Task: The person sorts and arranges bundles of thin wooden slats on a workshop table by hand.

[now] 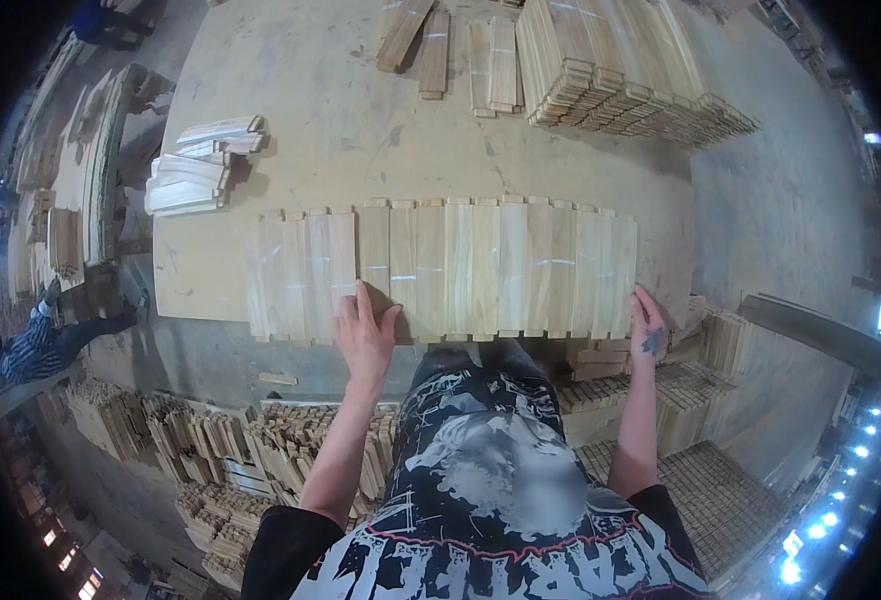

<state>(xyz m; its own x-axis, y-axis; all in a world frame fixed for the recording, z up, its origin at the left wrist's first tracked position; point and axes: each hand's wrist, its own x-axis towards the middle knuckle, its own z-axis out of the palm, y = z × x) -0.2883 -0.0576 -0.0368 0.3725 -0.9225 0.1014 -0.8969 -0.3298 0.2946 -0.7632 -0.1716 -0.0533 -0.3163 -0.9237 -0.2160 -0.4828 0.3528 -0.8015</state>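
A row of pale wooden slats lies side by side across the near part of the table, their tabbed ends toward and away from me. My left hand rests at the near side of the row, index finger stretched forward on a slat and thumb apart, where a dark step separates the left group from the others. At the row's right end, my right hand has its fingers extended against the outer slat's edge. Neither hand is gripping anything.
A large stack of slats stands at the far right of the table, with loose darker boards beside it. Whitish pieces lie piled at the left. Below are bundled slats. Another person is at far left.
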